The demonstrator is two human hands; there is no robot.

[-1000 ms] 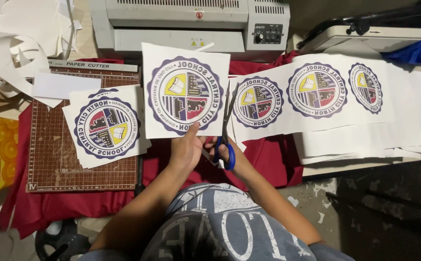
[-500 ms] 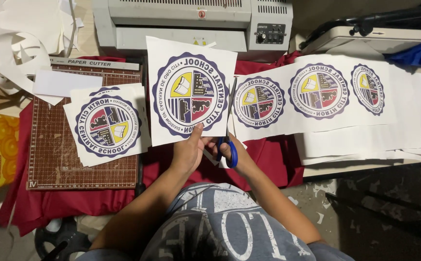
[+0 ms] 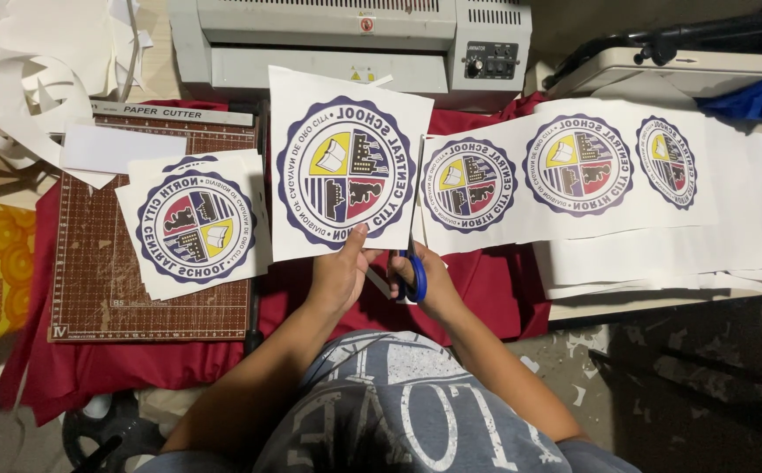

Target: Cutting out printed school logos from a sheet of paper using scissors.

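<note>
The left hand [image 3: 339, 273] pinches the bottom edge of a white sheet printed with a round seal [image 3: 346, 173], thumb on top, holding it up just in front of the laminator [image 3: 355, 39]. The right hand [image 3: 429, 282] is closed through the blue handles of a pair of scissors [image 3: 412, 267], whose blades run up the sheet's right edge. A strip of three more seals [image 3: 574, 171] lies right of the laminator; a paper cutter [image 3: 149, 236] carrying another seal stack lies to its left. With the sheet held only at one edge, it could sag or twist, and the blades might wander into the purple ring.
</note>
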